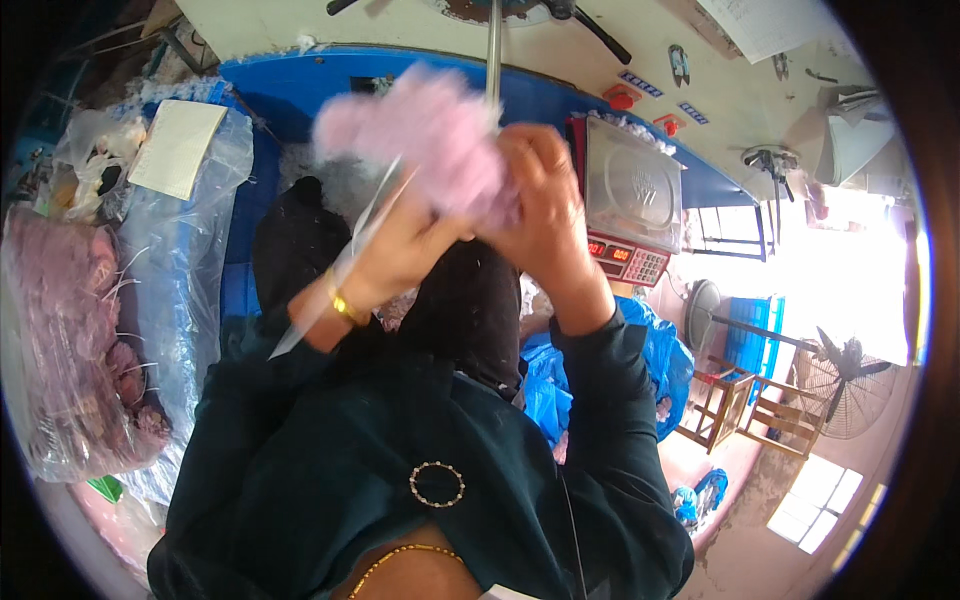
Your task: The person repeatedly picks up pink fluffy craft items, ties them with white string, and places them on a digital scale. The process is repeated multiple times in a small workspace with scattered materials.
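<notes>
A fuzzy pink plush piece [420,125], smeared by motion, is held up between my hands in front of the blue-edged machine. My left hand [400,255] is closed on its lower side, the fingers partly hidden behind the plush. On the right, my right hand [545,205] grips its other end with bent, blurred fingers. A narrow white strip [335,275] trails from near my left hand down past the wrist. Fluffy white stuffing [335,175] lies behind the plush, above my dark trousers.
A vertical metal rod [494,50] stands just behind the plush. To the right is a digital scale [632,190], with a blue plastic bag [660,355] below. Clear bags of mauve plush pieces [75,340] lie at the left. Fans and wooden stools stand farther right.
</notes>
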{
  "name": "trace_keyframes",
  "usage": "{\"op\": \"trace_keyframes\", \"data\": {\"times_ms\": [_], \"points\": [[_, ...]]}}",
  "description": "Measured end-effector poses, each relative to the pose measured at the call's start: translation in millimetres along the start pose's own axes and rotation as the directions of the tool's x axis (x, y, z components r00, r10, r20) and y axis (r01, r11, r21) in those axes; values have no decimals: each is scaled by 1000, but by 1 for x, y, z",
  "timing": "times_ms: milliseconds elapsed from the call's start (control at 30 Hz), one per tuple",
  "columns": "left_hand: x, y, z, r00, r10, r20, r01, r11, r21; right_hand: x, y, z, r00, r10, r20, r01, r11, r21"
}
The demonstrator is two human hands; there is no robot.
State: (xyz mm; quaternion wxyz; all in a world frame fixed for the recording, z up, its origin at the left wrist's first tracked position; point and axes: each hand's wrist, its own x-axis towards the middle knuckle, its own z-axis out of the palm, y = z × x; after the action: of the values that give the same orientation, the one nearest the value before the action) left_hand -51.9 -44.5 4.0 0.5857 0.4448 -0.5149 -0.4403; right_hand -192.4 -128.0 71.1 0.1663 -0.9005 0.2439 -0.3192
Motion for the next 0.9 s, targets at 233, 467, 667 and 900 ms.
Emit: {"op": "trace_keyframes", "data": {"times_ms": [233, 467, 667, 900], "points": [[67, -17, 0, 965, 228, -127, -150, 884, 443, 10, 60, 34, 993, 51, -111, -50, 999, 15], [76, 10, -10, 947, 315, -60, -248, 839, 485, 19, 52, 31, 965, 241, 100, -215, 951, -222], [23, 1, -9, 1000, 4, -18, 1, 953, 303, -12, 37, 33, 983, 184, 2, -184, 983, -3], [-91, -18, -142, 765, 50, -643, 450, 672, 588, -60, 52, -1, 954, 247, 173, -230, 967, -113]]}}
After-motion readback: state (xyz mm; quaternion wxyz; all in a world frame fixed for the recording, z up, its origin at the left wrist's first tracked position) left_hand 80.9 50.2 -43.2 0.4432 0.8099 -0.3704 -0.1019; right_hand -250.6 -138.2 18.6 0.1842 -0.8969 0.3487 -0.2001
